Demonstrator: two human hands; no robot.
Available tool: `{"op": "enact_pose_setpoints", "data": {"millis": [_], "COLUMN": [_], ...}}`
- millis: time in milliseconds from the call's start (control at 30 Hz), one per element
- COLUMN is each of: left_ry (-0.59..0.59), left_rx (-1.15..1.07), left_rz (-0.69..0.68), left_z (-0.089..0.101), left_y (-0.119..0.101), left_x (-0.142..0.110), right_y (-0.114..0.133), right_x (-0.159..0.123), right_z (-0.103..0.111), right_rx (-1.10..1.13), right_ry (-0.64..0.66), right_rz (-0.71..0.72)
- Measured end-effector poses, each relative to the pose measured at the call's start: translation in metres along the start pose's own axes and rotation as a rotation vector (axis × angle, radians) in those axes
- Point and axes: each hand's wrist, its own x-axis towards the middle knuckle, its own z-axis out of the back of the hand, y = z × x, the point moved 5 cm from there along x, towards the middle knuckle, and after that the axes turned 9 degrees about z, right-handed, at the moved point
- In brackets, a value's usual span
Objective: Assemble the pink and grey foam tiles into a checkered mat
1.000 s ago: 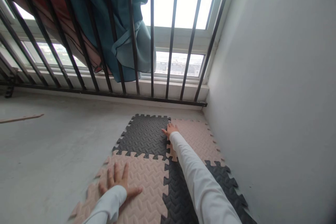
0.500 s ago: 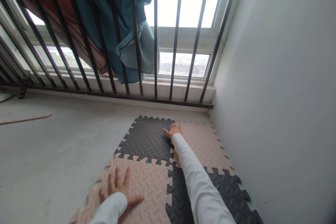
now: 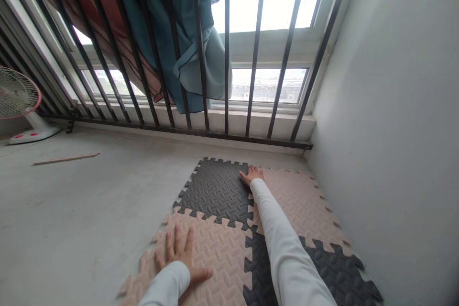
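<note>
Pale, scuffed floor (image 3: 107, 210) runs bare to the left of the fingers, beneath a patch of interlocking foam tiles. Nearest, the left hand (image 3: 181, 253) lies on the near pink tile (image 3: 225, 258), fingers fanned wide and thumb stretched to the right. To the right of that thumb, the near dark tile (image 3: 260, 246) passes beneath the right forearm. Farther out, the right hand (image 3: 252, 175) touches the seam where the far dark tile (image 3: 218, 191) and far pink tile (image 3: 297, 201) meet, thumb splayed left over the dark one, other fingers closer together; whether they press hard cannot be told. Such foam should be light, soft and bendy, its ridged face giving good grip, the toothed edges likely to tear if yanked; best held along a side, or pushed flat over the teeth. Well left of the right fingertips lie a thin stick (image 3: 66, 159) and, past it, a fan (image 3: 21, 98). Beyond the fingertips stands a dark railing (image 3: 193, 132), with blue cloth (image 3: 187, 19) and red cloth (image 3: 111, 9) behind it before a bright window (image 3: 278, 0); a plain wall (image 3: 394, 105) rises to their right.
</note>
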Motion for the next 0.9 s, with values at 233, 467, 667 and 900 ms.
{"op": "enact_pose_setpoints", "data": {"millis": [233,467,667,900], "left_ry": [-0.028,-0.109,-0.262,-0.011], "left_rx": [-0.067,-0.150,-0.311,-0.885], "left_rz": [-0.020,0.002,0.006,-0.272], "left_z": [-0.005,0.002,0.007,0.029], "left_y": [-0.002,-0.005,-0.001,0.012], "left_x": [0.005,0.001,-0.053,-0.186], "right_y": [0.000,0.011,-0.017,-0.072], "right_x": [-0.030,-0.175,-0.325,-0.431], "right_z": [0.024,0.030,-0.011,-0.022], "right_rx": [0.019,0.139,0.192,0.180], "right_ry": [0.028,-0.036,-0.098,-0.176], "right_rz": [0.014,0.106,0.114,-0.074]}}
